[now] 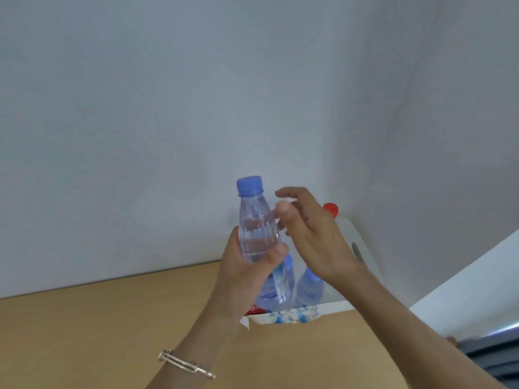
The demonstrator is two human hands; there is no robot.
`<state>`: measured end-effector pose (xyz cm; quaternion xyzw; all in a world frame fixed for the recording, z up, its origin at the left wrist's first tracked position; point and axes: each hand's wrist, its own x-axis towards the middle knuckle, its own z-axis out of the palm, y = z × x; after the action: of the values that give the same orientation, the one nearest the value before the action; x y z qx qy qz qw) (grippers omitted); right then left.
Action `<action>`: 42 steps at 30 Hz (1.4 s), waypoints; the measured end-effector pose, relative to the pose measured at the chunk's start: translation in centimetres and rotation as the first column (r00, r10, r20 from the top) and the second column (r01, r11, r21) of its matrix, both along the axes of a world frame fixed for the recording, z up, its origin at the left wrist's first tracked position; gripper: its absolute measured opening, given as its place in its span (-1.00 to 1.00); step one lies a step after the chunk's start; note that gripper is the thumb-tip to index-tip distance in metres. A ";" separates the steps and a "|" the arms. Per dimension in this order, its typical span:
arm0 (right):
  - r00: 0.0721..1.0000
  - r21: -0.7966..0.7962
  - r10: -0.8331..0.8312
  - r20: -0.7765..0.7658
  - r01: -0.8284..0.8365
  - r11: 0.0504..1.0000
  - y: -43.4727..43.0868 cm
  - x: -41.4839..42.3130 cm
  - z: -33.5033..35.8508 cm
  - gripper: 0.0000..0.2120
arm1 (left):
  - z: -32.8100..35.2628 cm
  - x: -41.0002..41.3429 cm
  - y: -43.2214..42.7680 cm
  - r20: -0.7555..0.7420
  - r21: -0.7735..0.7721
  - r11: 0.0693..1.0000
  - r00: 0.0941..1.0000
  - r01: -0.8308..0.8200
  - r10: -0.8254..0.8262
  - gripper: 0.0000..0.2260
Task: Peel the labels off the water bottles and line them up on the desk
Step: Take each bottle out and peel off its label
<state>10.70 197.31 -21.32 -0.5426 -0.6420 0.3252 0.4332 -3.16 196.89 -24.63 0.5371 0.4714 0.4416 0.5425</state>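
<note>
Bottles [292, 287] behind raised bottle [256, 228] — jug [356, 240] beyond

Head camera looks forward, close over the desk [98, 332] (mostly wall [168, 108]).

lower half of the held bottle [257, 220] hidden by the left hand [247, 273], jug [356, 248] mostly behind the right hand [314, 234], label [292, 315] print too blurred to read

The bottle [257, 231] in my left hand [247, 273] is clear with ridges and a blue cap [249, 185]. Two more clear bottles [309, 289] have blue on them. The desk [98, 332] is light brown. The wall [168, 108] is pale grey-blue. My bracelet [186, 364] is silver. A red cap [330, 209] peeks out behind my right hand [311, 234].
</note>
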 end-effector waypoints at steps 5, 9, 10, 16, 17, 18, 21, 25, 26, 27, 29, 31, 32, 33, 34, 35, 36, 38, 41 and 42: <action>0.967 -0.188 0.149 -0.208 -0.189 0.964 -3.0 -2.2 -4.6 -0.71 | 0.1 -1.3 0.5 0.119 -0.066 0.978 0.972 -0.197 0.203 -0.60; 0.963 -0.166 0.143 -0.229 -0.183 0.969 -3.0 -3.0 -4.7 -0.80 | -0.1 -1.2 0.1 0.095 -0.087 0.976 0.974 -0.199 0.207 -0.54; 0.964 -0.154 0.130 -0.233 -0.168 0.974 -2.7 -3.0 -4.8 -0.80 | -0.1 -1.1 0.0 0.091 -0.087 0.978 0.977 -0.188 0.195 -0.54; 0.969 -0.070 0.135 -0.207 -0.153 0.986 -3.1 -3.3 -4.9 -0.75 | -0.4 -1.0 -0.4 0.107 -0.092 0.972 0.968 -0.217 0.226 -0.47; 0.974 -0.053 0.103 -0.203 -0.116 0.992 -3.1 -3.5 -5.0 -0.78 | -0.5 -1.0 -0.5 0.123 -0.100 0.968 0.962 -0.231 0.242 -0.48; 0.977 -0.034 0.059 -0.203 -0.067 0.997 -3.2 -3.7 -5.4 -0.82 | -0.6 -1.0 -0.6 0.139 -0.107 0.963 0.955 -0.249 0.262 -0.48; 0.977 0.011 -0.053 -0.206 0.056 0.998 -3.3 -4.2 -6.3 -0.87 | -0.6 -0.9 -0.8 0.133 -0.113 0.946 0.939 -0.305 0.318 -0.46; 0.973 -0.011 -0.059 -0.223 0.058 0.998 -3.2 -4.8 -6.8 -0.89 | -0.7 -0.9 -0.7 0.075 -0.056 0.933 0.930 -0.357 0.360 -0.64; 0.972 -0.030 -0.057 -0.228 0.052 0.998 -3.1 -4.9 -6.9 -0.86 | -0.7 -1.0 -0.7 0.060 -0.039 0.931 0.929 -0.363 0.365 -0.66; 0.971 -0.056 -0.055 -0.234 0.043 0.998 -3.0 -5.1 -6.8 -0.85 | -0.7 -1.0 -0.6 0.050 -0.025 0.931 0.929 -0.365 0.366 -0.67; 0.971 -0.075 -0.042 -0.234 0.025 0.997 -2.8 -5.1 -6.9 -0.81 | -0.7 -1.2 -0.5 0.038 -0.008 0.932 0.931 -0.362 0.362 -0.66; 0.971 -0.084 -0.038 -0.235 0.019 0.996 -2.6 -4.9 -6.9 -0.77 | -0.7 -1.4 -0.4 0.047 -0.022 0.935 0.934 -0.355 0.355 -0.66; 0.969 -0.093 -0.041 -0.242 0.019 0.996 -2.6 -4.7 -6.9 -0.76 | -0.7 -1.5 -0.3 0.049 -0.034 0.936 0.935 -0.350 0.352 -0.67; 0.966 -0.101 -0.047 -0.256 0.022 0.995 -2.5 -4.5 -6.8 -0.76 | -0.6 -1.7 -0.2 0.056 -0.042 0.937 0.936 -0.346 0.348 -0.68; 0.963 -0.102 -0.054 -0.263 0.028 0.994 -2.4 -4.3 -6.7 -0.78 | -0.6 -1.8 -0.1 0.070 -0.049 0.938 0.936 -0.343 0.345 -0.69; 0.960 -0.106 -0.061 -0.272 0.033 0.994 -2.2 -4.1 -6.8 -0.81 | -0.5 -1.9 0.0 0.088 -0.054 0.939 0.936 -0.338 0.342 -0.68; 0.954 -0.124 -0.070 -0.292 0.034 0.992 -2.1 -3.9 -7.1 -0.83 | -0.4 -2.0 0.1 0.099 -0.059 0.941 0.936 -0.334 0.338 -0.66; 0.931 -0.169 -0.096 -0.352 0.037 0.985 -1.9 -3.8 -7.3 -0.83 | -0.3 -2.1 0.2 0.110 -0.059 0.942 0.936 -0.331 0.335 -0.61; 0.926 -0.175 -0.123 -0.357 0.063 0.982 -1.8 -3.9 -7.5 -0.83 | -0.6 -2.2 0.4 0.135 -0.094 0.932 0.923 -0.351 0.361 -0.59; 0.927 -0.185 -0.118 -0.356 0.054 0.981 -2.0 -4.1 -7.5 -0.85 | -0.6 -2.2 0.5 0.152 -0.115 0.928 0.917 -0.355 0.370 -0.59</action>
<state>6.62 195.31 -28.83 -0.5355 -0.4955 0.4551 0.5105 -5.31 197.37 -25.28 0.3770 0.5329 0.5584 0.5119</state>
